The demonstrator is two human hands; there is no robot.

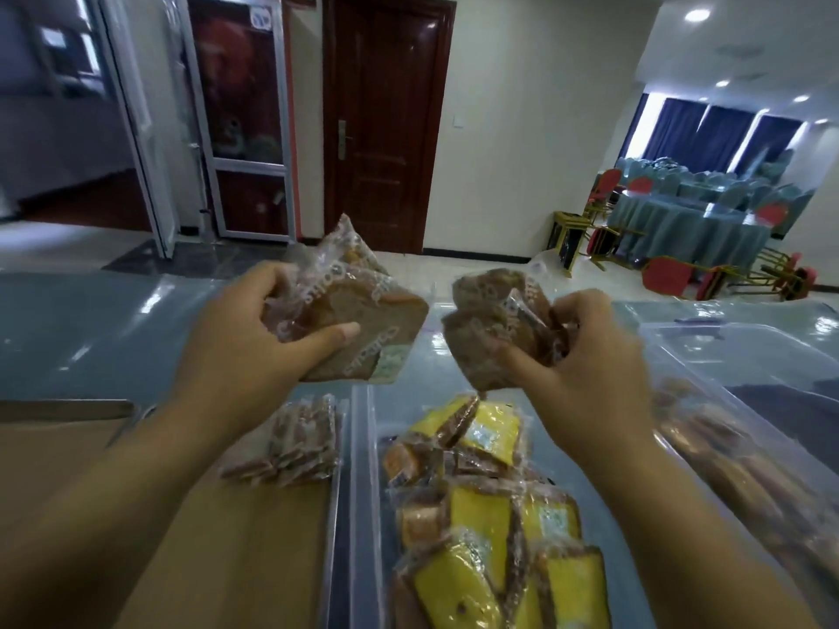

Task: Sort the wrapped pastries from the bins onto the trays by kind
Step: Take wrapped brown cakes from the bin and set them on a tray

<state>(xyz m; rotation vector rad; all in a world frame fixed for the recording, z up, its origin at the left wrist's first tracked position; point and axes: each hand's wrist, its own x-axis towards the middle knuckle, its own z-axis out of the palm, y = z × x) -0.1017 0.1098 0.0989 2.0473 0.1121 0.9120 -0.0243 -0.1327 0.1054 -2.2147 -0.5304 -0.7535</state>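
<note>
The table [113, 338] with its shiny blue-grey cover fills the middle of the frame, and on its lower left part lies a brown tray [190, 537]. A small stack of brown pastries [290, 447] sits at the right edge of this tray. Just beside it, in the lower centre, stands a clear bin [367, 447] holding yellow cakes [490, 515] in wrappers, piled loosely. At the right of the frame is a second clear bin [708, 392] with brownish packets inside, too blurred to tell their kind.

Above the bins, both hands are raised and full. The left hand [254, 338] is closed around flat brown packets [358, 320], thumb on top and fingers below, more than one packet it seems. The right hand [585, 351] is clenched on a bunch of darker brown packets [495, 324], crumpled together.

I judge the step in hand is the carrying: brown pastries are lifted out and not yet put down. The next move probably calls for bringing the left bundle down to the tray beside the brown stack, if it is the same kind, and laying it flat. The right bundle looks darker, so its kind should be checked first; it may need another place
</note>
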